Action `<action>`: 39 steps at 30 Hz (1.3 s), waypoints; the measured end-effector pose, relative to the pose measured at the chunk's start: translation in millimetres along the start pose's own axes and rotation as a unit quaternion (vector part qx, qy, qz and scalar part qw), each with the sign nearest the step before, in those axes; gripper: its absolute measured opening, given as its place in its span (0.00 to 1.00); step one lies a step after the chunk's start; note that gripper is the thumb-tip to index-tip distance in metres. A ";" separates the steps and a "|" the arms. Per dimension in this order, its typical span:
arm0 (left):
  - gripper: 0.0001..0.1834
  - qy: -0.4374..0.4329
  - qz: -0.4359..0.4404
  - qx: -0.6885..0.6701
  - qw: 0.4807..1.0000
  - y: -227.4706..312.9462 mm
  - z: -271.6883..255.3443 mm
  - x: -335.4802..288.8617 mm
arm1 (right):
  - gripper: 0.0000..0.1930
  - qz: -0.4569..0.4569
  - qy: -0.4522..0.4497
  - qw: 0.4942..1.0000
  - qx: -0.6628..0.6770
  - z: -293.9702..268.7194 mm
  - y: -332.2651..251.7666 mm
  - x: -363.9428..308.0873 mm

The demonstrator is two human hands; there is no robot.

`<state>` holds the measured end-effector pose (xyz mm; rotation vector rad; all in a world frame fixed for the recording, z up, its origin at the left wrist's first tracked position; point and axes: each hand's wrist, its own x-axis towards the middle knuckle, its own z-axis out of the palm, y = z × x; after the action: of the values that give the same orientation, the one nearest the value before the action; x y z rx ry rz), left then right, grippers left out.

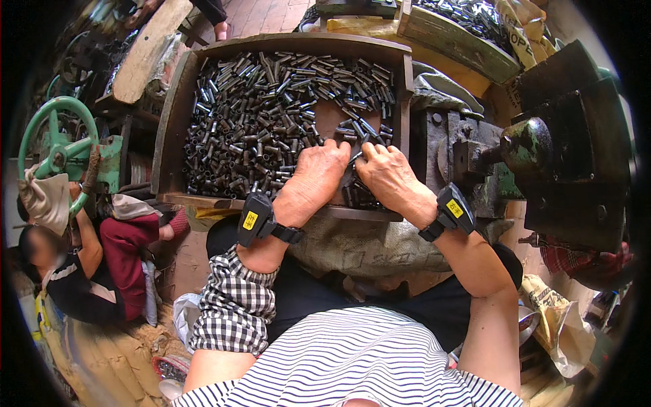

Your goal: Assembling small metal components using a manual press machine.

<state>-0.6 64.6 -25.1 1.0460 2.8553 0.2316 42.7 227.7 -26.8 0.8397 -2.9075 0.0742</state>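
Observation:
A wooden tray [169, 129] in front of me holds a great heap of short dark metal tubes [254, 139], many with open round ends. My left hand [319, 171] is bent over the tray's near part, its fingers curled together; what they grip, if anything, is hidden under them. Close beside it, my right hand [392, 175] has its fingers pinched, and a metal tube [354, 157] shows at their tips. Just beyond both hands several tubes [357, 129] lie apart from the main heap, by a patch of bare tray bottom [328, 117]. More tubes lie below the right fingers.
A heavy dark machine [569, 146] with a greasy spindle stands at the right. Left is a green handwheel [57, 152], with a seated person [95, 264] below it. Another parts box [461, 37] sits at the far right. A sack [366, 247] lies under the tray's near edge.

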 end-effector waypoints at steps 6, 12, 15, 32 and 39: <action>0.08 0.004 0.087 0.037 0.995 -6.4 -2.4 3.0 | 0.03 0.064 0.085 0.983 0.150 -9.3 -2.0 -14.0; 0.08 0.007 0.055 -0.006 0.998 -7.6 2.0 2.9 | 0.09 0.273 0.139 0.812 0.497 -18.1 -6.8 -32.0; 0.12 -0.008 0.019 -0.211 0.977 -2.5 -6.8 -9.3 | 0.08 0.323 0.118 0.679 0.649 -15.6 -2.8 -43.1; 0.09 -0.068 -0.213 -0.826 0.517 19.2 -18.0 -40.0 | 0.09 0.354 0.110 0.452 0.811 -38.0 -27.1 -46.8; 0.09 -0.051 -0.198 -0.842 0.499 28.9 -15.7 -48.7 | 0.10 0.367 0.138 0.486 0.781 -38.4 -34.8 -52.4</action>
<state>52.6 53.2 -3.0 -0.1263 1.1987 2.0466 109.0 229.1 5.3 -0.5780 -1.7718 2.6898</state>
